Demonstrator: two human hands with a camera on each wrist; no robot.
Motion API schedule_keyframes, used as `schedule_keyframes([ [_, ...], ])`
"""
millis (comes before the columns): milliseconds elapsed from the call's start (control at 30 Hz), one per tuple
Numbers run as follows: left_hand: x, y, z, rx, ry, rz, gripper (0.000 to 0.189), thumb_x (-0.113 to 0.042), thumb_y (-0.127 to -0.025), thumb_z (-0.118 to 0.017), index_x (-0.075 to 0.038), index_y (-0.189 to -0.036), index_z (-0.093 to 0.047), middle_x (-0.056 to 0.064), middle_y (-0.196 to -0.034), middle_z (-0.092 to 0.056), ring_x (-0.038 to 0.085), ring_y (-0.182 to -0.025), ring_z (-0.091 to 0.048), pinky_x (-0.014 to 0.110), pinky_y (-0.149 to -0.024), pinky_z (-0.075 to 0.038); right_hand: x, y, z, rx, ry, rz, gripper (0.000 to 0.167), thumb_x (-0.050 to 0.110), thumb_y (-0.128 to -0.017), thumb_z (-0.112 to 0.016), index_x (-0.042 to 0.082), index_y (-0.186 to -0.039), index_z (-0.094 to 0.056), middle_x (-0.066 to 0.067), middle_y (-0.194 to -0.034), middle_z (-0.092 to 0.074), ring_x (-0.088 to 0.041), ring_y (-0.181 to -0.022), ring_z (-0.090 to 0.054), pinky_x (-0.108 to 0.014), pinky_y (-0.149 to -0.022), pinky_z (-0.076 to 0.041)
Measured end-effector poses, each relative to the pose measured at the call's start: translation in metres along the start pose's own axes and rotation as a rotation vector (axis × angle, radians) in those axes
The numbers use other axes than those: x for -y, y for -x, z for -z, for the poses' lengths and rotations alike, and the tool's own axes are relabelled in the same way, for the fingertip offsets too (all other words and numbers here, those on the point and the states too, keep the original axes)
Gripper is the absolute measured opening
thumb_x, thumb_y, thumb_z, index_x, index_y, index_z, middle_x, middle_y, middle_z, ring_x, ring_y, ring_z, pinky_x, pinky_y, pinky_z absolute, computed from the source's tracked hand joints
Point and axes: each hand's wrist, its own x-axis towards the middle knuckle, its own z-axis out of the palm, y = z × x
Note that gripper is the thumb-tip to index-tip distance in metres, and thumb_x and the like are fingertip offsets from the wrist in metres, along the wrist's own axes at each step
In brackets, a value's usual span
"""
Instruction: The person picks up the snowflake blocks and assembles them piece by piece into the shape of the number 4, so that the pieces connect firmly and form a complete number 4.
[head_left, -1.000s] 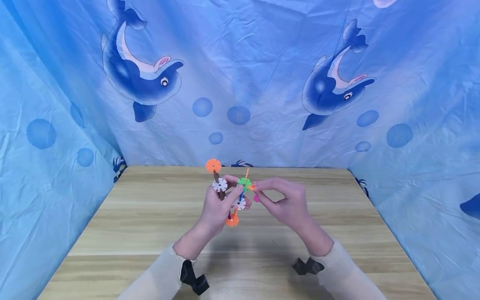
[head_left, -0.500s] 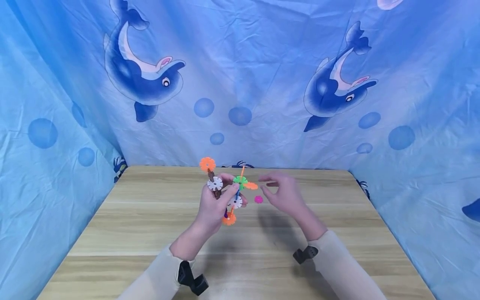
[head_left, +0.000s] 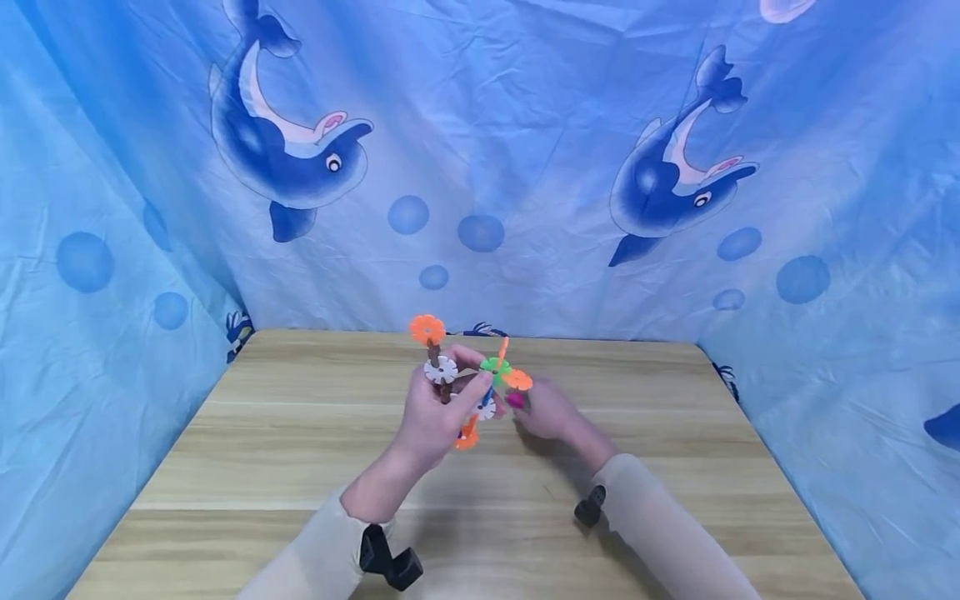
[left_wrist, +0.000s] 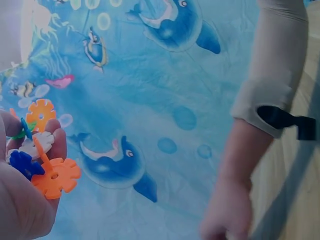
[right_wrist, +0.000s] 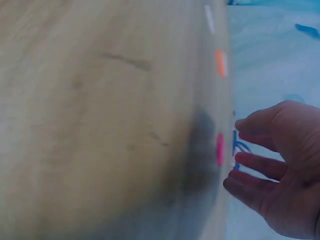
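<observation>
My left hand grips a chain of slotted plastic snowflake discs. At the chain's upper end in the head view is an orange disc, above a white disc and brown ones. Beyond the thumb are a green disc and another orange disc. In the left wrist view, a dark blue disc and an orange disc show against the palm. On the table lies a pink disc. My right hand is beside it, fingers loosely bent and spread, holding nothing visible.
A wood-grain table lies under both hands, with blue dolphin-print cloth around its back and sides. Small orange and white pieces appear farther along in the right wrist view.
My right hand has let go of the orange disc beside the green one, pulled back, then lowered toward the pink disc. My left hand still holds the chain, shifting slightly.
</observation>
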Motion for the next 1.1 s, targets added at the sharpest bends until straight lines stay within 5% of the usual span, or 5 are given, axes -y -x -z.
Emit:
schedule_keyframes([
  [167, -0.005, -0.002, -0.005, 0.016, -0.038, -0.059, 0.011, 0.004, -0.101, -0.058, 0.01, -0.11, -0.056, -0.004, -0.09, -0.074, 0.012, -0.07, -0.078, 0.035, -0.072, -0.068, -0.006, -0.001, -0.007, 0.019, 0.105, 0.03, 0.015, 0.007, -0.098, -0.071, 0.008, -0.111, -0.079, -0.008, -0.094, -0.079, -0.026, -0.087, -0.072, -0.046, -0.096, -0.063],
  [367, -0.005, -0.002, -0.006, 0.013, -0.05, -0.058, 0.012, 0.005, -0.1, -0.058, 0.013, -0.109, -0.056, -0.005, -0.089, -0.074, 0.012, -0.069, -0.078, 0.036, -0.071, -0.068, -0.003, -0.003, -0.011, -0.014, 0.182, 0.04, 0.022, 0.012, -0.1, -0.072, 0.013, -0.079, -0.078, 0.003, -0.064, -0.061, -0.016, -0.069, -0.059, -0.036, -0.077, -0.058],
  [500, -0.003, -0.003, -0.003, 0.005, -0.045, -0.057, 0.011, 0.005, -0.101, -0.058, 0.012, -0.109, -0.056, -0.003, -0.087, -0.074, 0.013, -0.068, -0.077, 0.035, -0.072, -0.068, 0.002, -0.002, -0.015, -0.028, 0.178, 0.016, 0.015, 0.009, -0.097, -0.074, 0.012, -0.088, -0.086, 0.002, -0.069, -0.072, -0.015, -0.068, -0.063, -0.032, -0.071, -0.057],
  [667, -0.003, -0.004, 0.001, 0.005, -0.059, -0.064, 0.01, 0.005, -0.101, -0.059, 0.012, -0.108, -0.056, -0.003, -0.089, -0.073, 0.012, -0.069, -0.077, 0.033, -0.072, -0.068, 0.007, -0.003, -0.018, -0.03, 0.152, -0.01, 0.012, 0.007, -0.094, -0.078, 0.012, -0.101, -0.086, -0.002, -0.094, -0.083, -0.019, -0.087, -0.075, -0.037, -0.085, -0.065],
  [1100, 0.002, -0.011, -0.006, 0.04, -0.067, -0.047, 0.013, 0.005, -0.1, -0.059, 0.013, -0.11, -0.055, -0.004, -0.08, -0.074, 0.018, -0.066, -0.076, 0.029, -0.069, -0.065, -0.01, 0.007, -0.01, -0.051, -0.078, -0.16, 0.009, 0.009, -0.088, -0.085, 0.011, -0.089, -0.076, 0.001, -0.078, -0.067, -0.015, -0.073, -0.059, -0.028, -0.069, -0.054],
])
